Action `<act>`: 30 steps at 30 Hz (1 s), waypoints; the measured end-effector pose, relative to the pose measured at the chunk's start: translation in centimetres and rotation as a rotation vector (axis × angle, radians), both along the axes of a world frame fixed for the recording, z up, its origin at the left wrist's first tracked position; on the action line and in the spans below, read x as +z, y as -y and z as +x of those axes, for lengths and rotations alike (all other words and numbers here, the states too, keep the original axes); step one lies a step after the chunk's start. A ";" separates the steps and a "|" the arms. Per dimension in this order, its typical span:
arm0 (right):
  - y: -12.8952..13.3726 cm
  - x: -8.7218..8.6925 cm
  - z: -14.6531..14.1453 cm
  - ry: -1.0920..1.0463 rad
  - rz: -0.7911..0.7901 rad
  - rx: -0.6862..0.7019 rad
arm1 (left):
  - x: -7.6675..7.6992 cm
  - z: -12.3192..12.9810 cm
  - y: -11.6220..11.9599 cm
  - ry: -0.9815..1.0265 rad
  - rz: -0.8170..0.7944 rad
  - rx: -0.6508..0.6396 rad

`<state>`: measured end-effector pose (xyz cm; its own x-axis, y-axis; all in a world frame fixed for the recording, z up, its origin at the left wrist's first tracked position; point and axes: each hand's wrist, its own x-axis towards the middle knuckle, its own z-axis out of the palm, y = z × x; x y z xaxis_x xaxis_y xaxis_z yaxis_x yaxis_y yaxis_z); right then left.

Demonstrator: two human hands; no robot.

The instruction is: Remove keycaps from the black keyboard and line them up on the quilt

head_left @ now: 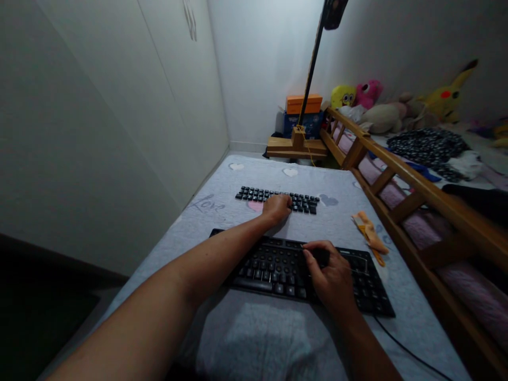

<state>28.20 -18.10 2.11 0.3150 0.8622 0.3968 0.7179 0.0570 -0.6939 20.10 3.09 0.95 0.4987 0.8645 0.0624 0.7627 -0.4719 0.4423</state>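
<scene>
Left hand (pixel 278 209): curled down onto loose black plastic keycaps (pixel 256 193); cannot tell if one is gripped.
Right hand (pixel 331 270): closed on a thin bent wire tool (pixel 367 264), over the black rectangular plastic keyboard (pixel 278 262).
Keyboard: across near half of the pale cloth-covered surface (pixel 337 227).
Keycaps: rows toward far edge.
Progress: many upper caps seemingly off; spacebar, some lower keys on.
Right edge: crumpled orange cloth (pixel 370 233).
</scene>
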 end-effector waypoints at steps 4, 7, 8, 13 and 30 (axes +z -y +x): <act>0.0 -0.2 0.1 -0.002 -0.015 0.016 | 0.0 -0.1 0.1 -0.020 0.013 -0.015; 0.0 -0.3 0.1 0.002 -0.019 0.012 | 0.0 -0.2 0.1 -0.031 0.015 -0.020; -0.1 -0.3 0.1 0.006 -0.018 0.010 | 0.0 -0.2 0.1 -0.033 0.007 -0.018; -0.1 -0.2 0.1 -0.003 -0.013 0.015 | -0.1 0.0 -0.4 -0.002 -0.001 -0.002; -0.1 0.0 0.1 0.031 -0.006 0.005 | -0.4 0.2 -0.6 0.028 0.000 -0.001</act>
